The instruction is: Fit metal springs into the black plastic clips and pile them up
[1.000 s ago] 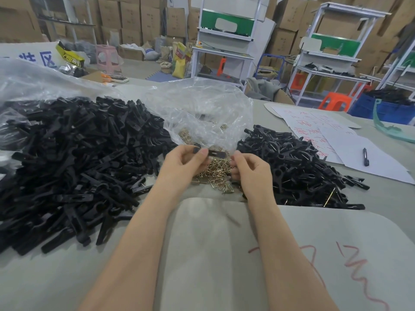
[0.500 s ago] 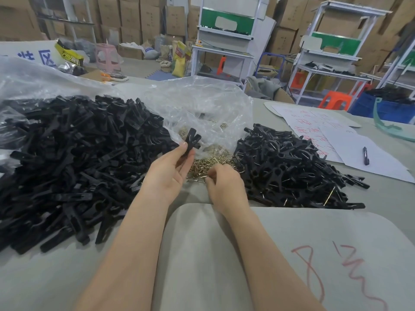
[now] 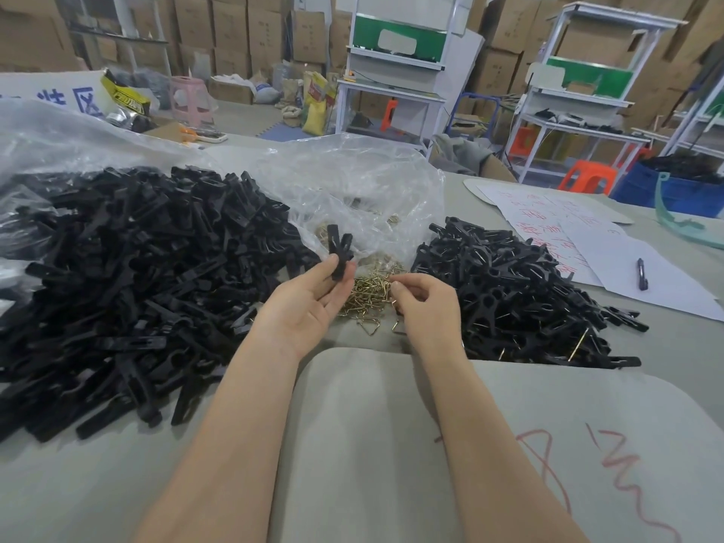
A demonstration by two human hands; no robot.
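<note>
Clip (image 3: 339, 252) is sitting pinched upright in my left hand (image 3: 309, 303), clear of the heaps, ready for loading, I judge. My right hand (image 3: 425, 303) is curling over the springs (image 3: 368, 295) on the desk (image 3: 117, 484), fingertips together. Whether it's gripping one, I cannot tell.

A black pen (image 3: 641, 274) lies on white paper sheets (image 3: 674, 290).

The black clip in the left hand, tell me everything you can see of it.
The black clip looks like black plastic, two flat halves crossed so their upper ends splay in a V. It stands roughly upright, lower ends pinched between thumb and fingers of the left hand, held above the brass springs and in front of the clear bag. Whether a spring is fitted cannot be told.
</note>
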